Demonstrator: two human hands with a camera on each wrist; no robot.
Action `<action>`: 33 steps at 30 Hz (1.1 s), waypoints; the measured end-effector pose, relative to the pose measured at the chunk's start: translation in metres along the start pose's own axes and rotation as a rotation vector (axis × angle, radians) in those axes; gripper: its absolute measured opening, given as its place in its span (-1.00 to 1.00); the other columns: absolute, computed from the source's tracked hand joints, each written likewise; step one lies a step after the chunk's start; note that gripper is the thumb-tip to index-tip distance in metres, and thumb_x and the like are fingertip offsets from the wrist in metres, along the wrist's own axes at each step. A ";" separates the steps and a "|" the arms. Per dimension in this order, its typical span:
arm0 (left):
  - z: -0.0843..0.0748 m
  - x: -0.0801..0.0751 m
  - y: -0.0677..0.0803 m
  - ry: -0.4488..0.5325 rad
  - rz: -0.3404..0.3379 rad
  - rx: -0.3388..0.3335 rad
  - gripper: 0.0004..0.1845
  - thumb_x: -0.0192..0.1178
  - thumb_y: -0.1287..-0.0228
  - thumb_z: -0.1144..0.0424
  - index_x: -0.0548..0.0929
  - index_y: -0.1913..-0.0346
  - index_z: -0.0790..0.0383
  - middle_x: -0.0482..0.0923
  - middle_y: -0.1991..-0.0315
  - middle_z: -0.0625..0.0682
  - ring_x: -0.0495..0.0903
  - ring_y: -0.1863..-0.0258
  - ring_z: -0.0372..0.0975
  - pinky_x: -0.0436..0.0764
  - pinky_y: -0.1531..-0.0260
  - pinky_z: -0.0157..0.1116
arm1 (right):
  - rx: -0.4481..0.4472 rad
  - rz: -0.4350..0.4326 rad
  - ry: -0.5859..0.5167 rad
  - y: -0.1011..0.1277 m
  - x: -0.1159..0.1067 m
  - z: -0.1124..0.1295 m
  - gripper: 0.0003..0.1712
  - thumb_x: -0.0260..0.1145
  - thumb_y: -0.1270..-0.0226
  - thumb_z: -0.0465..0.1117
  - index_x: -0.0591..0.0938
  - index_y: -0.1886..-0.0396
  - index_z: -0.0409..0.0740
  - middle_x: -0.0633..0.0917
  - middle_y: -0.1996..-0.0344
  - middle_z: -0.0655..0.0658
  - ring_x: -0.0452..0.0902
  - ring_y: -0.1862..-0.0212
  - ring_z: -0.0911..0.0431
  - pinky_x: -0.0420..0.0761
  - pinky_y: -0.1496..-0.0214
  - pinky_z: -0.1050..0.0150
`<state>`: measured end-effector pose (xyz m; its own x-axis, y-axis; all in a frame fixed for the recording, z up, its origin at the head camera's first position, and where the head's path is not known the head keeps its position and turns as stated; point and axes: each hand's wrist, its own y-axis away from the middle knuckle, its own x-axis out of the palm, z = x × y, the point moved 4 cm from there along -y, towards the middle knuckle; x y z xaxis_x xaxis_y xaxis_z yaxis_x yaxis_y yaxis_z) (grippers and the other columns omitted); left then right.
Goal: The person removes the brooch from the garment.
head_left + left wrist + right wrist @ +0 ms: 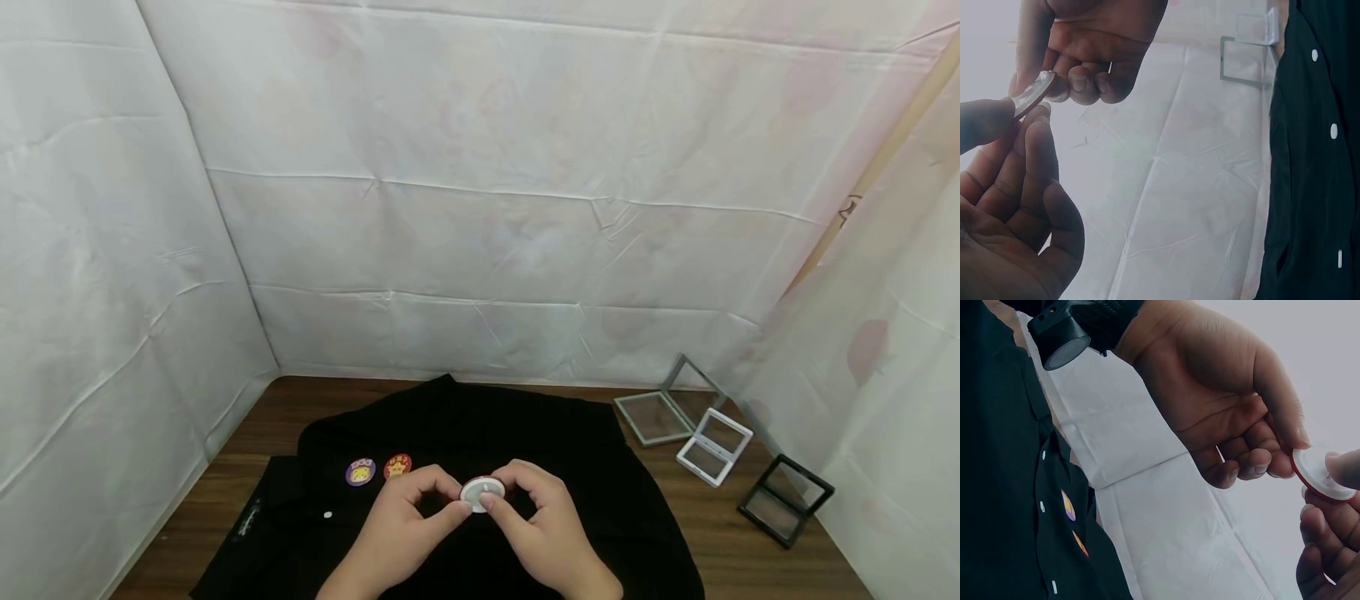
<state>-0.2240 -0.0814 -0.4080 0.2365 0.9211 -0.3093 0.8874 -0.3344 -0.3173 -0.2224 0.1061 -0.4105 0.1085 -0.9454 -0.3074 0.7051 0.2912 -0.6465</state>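
The left hand (401,521) and right hand (543,521) meet at mid-chest line, wrists angled inward; fingers of both curl, thumb and fingertips (1272,464) pinching together; both forearms are bare.

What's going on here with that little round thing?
A person holds a small round white-backed pin badge between both hands: left hand and right hand pinch its edges above a black buttoned shirt spread on a brown wooden table. A purple badge and a red badge sit on the shirt. Three open display cases lie to the right.
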 end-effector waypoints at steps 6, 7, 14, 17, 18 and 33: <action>-0.001 0.001 0.001 -0.010 0.001 0.008 -0.84 0.36 -0.37 0.34 0.70 0.28 -0.07 0.68 0.26 -0.28 0.69 0.19 -0.18 0.66 0.13 -0.21 | 0.015 -0.006 -0.006 0.000 0.000 0.000 -0.80 0.35 -0.45 -0.36 0.67 0.19 0.09 0.68 0.29 0.11 0.57 0.27 0.19 0.63 0.22 0.25; -0.001 0.001 0.001 -0.012 -0.001 0.009 -0.83 0.36 -0.37 0.34 0.70 0.28 -0.07 0.68 0.26 -0.28 0.70 0.19 -0.18 0.66 0.12 -0.21 | 0.017 -0.009 -0.006 0.000 0.001 0.001 -0.80 0.35 -0.45 -0.36 0.67 0.19 0.08 0.68 0.29 0.11 0.57 0.27 0.19 0.62 0.22 0.25; -0.001 0.001 0.000 -0.012 -0.017 0.034 -0.87 0.37 -0.37 0.31 0.70 0.28 -0.05 0.71 0.25 -0.21 0.70 0.19 -0.20 0.67 0.14 -0.22 | 0.047 -0.013 0.002 0.000 0.004 -0.001 -0.83 0.30 -0.51 -0.32 0.67 0.14 0.08 0.68 0.26 0.10 0.57 0.24 0.18 0.62 0.18 0.25; -0.001 0.000 0.000 -0.011 -0.032 0.038 -0.85 0.37 -0.36 0.33 0.70 0.28 -0.05 0.70 0.25 -0.21 0.70 0.19 -0.20 0.67 0.14 -0.22 | 0.049 -0.010 0.002 -0.001 0.005 -0.001 -0.84 0.28 -0.53 -0.31 0.67 0.12 0.08 0.68 0.24 0.09 0.57 0.24 0.18 0.62 0.16 0.26; 0.000 -0.001 0.000 -0.010 -0.037 0.040 -0.84 0.36 -0.36 0.34 0.70 0.28 -0.06 0.70 0.25 -0.22 0.70 0.19 -0.19 0.67 0.13 -0.22 | 0.047 -0.008 -0.002 -0.001 0.006 -0.001 -0.84 0.28 -0.53 -0.31 0.67 0.12 0.07 0.68 0.24 0.09 0.57 0.23 0.18 0.62 0.16 0.26; 0.002 -0.003 -0.001 0.006 -0.081 0.078 -0.87 0.35 -0.39 0.33 0.70 0.24 -0.03 0.66 0.28 -0.21 0.68 0.26 -0.19 0.68 0.23 -0.23 | 0.039 0.002 -0.036 -0.001 0.008 -0.003 -0.82 0.27 -0.53 -0.35 0.64 0.08 0.04 0.70 0.18 0.07 0.60 0.18 0.15 0.64 0.12 0.25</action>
<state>-0.2258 -0.0844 -0.4084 0.1680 0.9469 -0.2743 0.8703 -0.2731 -0.4099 -0.2243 0.0986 -0.4150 0.1347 -0.9496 -0.2831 0.7319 0.2880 -0.6176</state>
